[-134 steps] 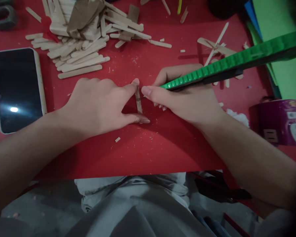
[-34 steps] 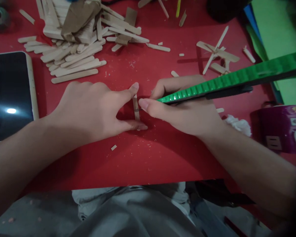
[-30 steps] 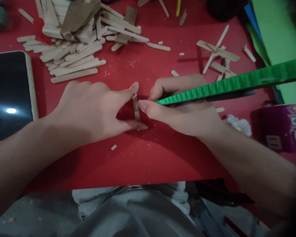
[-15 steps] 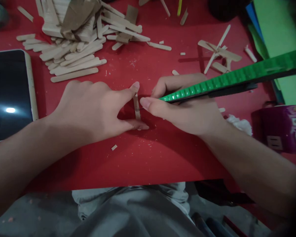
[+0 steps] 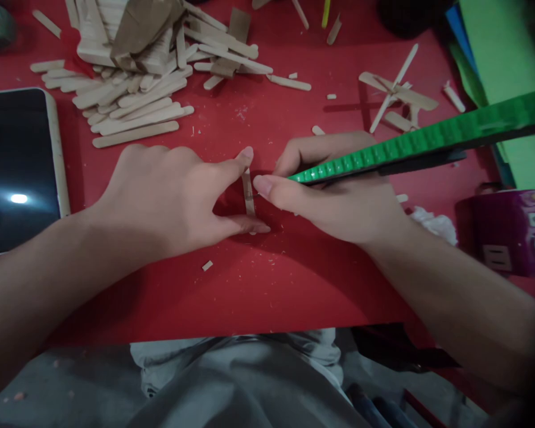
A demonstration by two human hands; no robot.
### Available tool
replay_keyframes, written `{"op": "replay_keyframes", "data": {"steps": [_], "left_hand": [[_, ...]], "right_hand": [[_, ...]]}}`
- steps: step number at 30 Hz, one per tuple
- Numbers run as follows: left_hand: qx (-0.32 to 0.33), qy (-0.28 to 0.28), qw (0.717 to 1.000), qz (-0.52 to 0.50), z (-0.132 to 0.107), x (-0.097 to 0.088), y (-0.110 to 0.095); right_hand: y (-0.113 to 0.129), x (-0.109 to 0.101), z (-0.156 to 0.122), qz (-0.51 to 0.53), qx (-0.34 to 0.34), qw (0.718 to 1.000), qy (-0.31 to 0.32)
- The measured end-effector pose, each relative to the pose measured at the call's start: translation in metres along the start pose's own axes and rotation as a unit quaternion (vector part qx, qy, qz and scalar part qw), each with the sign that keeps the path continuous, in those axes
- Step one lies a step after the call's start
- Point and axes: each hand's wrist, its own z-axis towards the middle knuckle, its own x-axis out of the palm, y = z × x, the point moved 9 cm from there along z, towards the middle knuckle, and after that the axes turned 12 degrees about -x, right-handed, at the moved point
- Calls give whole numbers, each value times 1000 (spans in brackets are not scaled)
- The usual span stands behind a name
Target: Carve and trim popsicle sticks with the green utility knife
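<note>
A wooden craft stick [image 5: 249,193] lies on the red tabletop, pointing away from me. My left hand [image 5: 173,190] pins it down, index fingertip at the far end and thumb at the near end. My right hand [image 5: 339,190] is closed around a utility knife with a green ribbed handle [image 5: 383,148]. The thin blade shows just past my right thumb and meets the stick near its middle. How deep the blade sits cannot be made out. My other right fingers are partly hidden under the handle.
A pile of craft sticks [image 5: 138,107] lies at the back left, beside a tablet [image 5: 20,166]. Crossed sticks [image 5: 392,92] are at the back right. A purple container [image 5: 508,232], crumpled white tissue [image 5: 434,226] and green sheets [image 5: 512,53] line the right side. A small wood scrap [image 5: 207,266] lies in front.
</note>
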Motion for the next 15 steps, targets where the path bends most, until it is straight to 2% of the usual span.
{"op": "replay_keyframes", "data": {"steps": [5,15], "left_hand": [[-8,19,1000,-9,1,3,2],[-7,17,1000,22,2,2,0]], "right_hand": [[0,0,0,-3,1,1000,2],[0,0,0,8,-9,1000,-3]]}}
